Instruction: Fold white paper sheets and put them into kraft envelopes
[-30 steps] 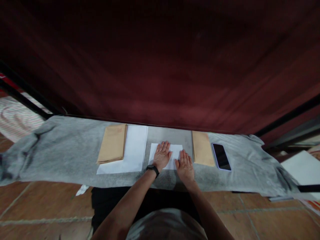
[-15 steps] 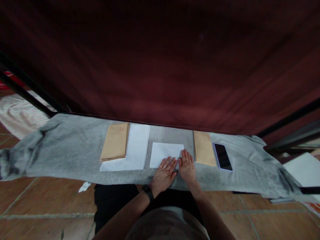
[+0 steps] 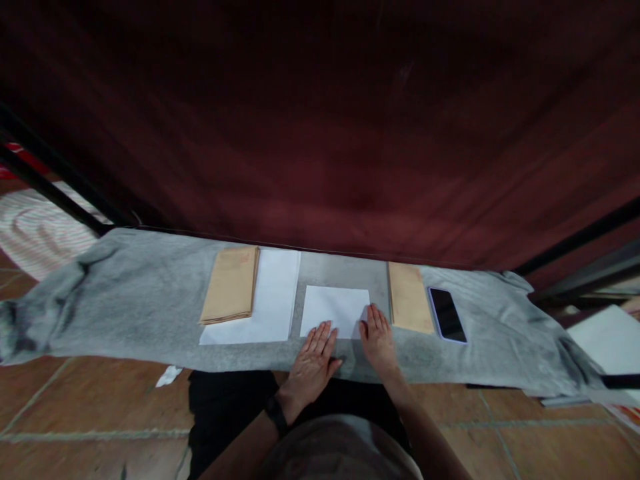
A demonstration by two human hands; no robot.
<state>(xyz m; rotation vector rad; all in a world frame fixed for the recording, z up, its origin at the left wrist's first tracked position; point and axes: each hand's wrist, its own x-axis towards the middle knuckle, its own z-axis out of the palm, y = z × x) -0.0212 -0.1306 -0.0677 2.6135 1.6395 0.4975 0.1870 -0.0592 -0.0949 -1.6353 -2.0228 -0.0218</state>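
Both hands lie flat on a grey cloth (image 3: 140, 307), palms down, fingers straight and a little spread. Neither has a grip on anything; both are released.

The left hand (image 3: 313, 357) rests at the cloth's near edge, its fingertips just reaching the near edge of a white sheet (image 3: 334, 308). There is a dark watch (image 3: 274, 412) on that wrist. The right hand (image 3: 379, 335) sits a bit farther in, its fingertips at the sheet's near right corner. The thumbs are close together but apart.

The sheet lies flat in the middle of the cloth, square to the person.

To its left is a larger white paper (image 3: 274, 300), and a stack of brown envelopes (image 3: 230, 283) overlaps that paper's left side. Just right of the sheet lies another brown envelope (image 3: 409, 297), long side pointing away, close to the right hand's little finger. Beside it is a dark phone (image 3: 447, 315), screen up.

A dark red curtain (image 3: 320, 147) hangs behind the cloth. The floor (image 3: 90, 413) below is reddish tile.
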